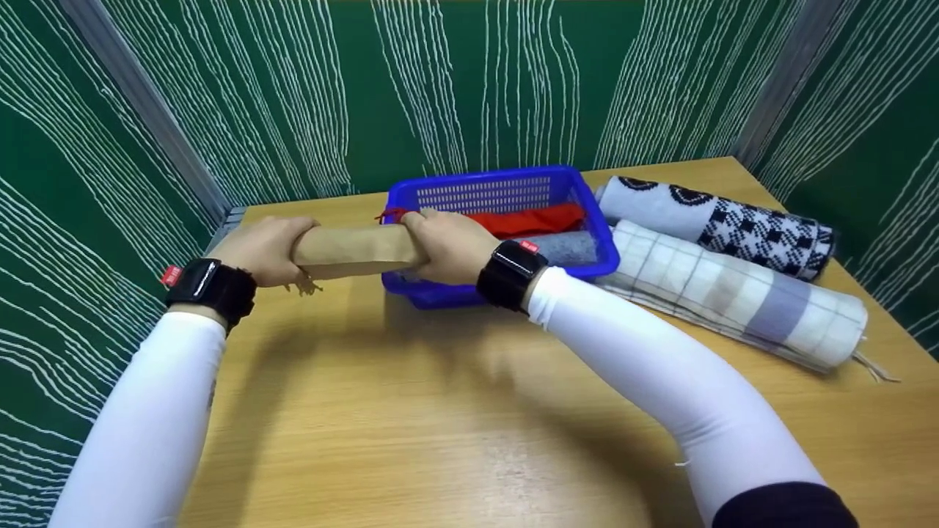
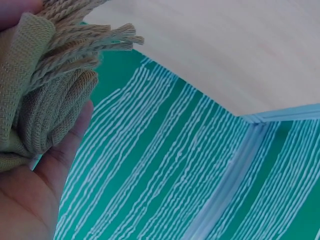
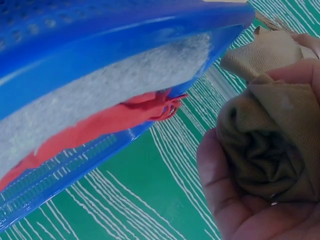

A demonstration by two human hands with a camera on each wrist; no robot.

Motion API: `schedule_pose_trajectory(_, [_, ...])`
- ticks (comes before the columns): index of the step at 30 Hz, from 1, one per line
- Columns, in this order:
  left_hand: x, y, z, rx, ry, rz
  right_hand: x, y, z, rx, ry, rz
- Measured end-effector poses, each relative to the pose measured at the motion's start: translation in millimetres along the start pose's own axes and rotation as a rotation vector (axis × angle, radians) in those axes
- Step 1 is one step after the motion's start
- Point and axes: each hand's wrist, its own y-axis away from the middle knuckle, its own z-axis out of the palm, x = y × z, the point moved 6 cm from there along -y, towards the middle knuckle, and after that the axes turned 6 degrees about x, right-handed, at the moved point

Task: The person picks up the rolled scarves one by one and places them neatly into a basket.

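Observation:
A rolled tan scarf (image 1: 356, 249) is held level above the table, gripped at one end by my left hand (image 1: 260, 249) and at the other by my right hand (image 1: 455, 246). Twisted fringe (image 2: 92, 45) sticks out past the left hand in the left wrist view. In the right wrist view the coiled end of the scarf (image 3: 265, 150) sits within the right hand's fingers. That hand is over the near left part of a blue basket (image 1: 499, 176). Inside the basket lie a red rolled cloth (image 1: 535, 220) and a grey rolled cloth (image 1: 572, 249), partly hidden by the hand.
Right of the basket lies a cream plaid rolled scarf (image 1: 733, 293) with fringe at its near end. Behind it is a black-and-white patterned roll (image 1: 763, 227). Green walls with white lines (image 1: 469, 88) enclose the wooden table (image 1: 440, 440) at the back and sides.

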Motion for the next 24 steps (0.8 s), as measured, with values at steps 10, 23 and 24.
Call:
schedule_pose_trajectory(10, [12.1, -10.2, -1.2, 0.004, -0.028, 0.012, 14.2, 4.4, -9.7, 0.026, -0.007, 0.003])
schedule_pose_trajectory(23, [24.4, -25.3, 5.1, 0.018, -0.041, 0.028, 34.6, 10.7, -15.5, 0.025, -0.014, 0.024])
schedule_pose_trajectory(24, [25.7, -25.7, 5.4, 0.018, -0.034, 0.031, 35.7, 11.3, -15.9, 0.024, -0.012, 0.027])
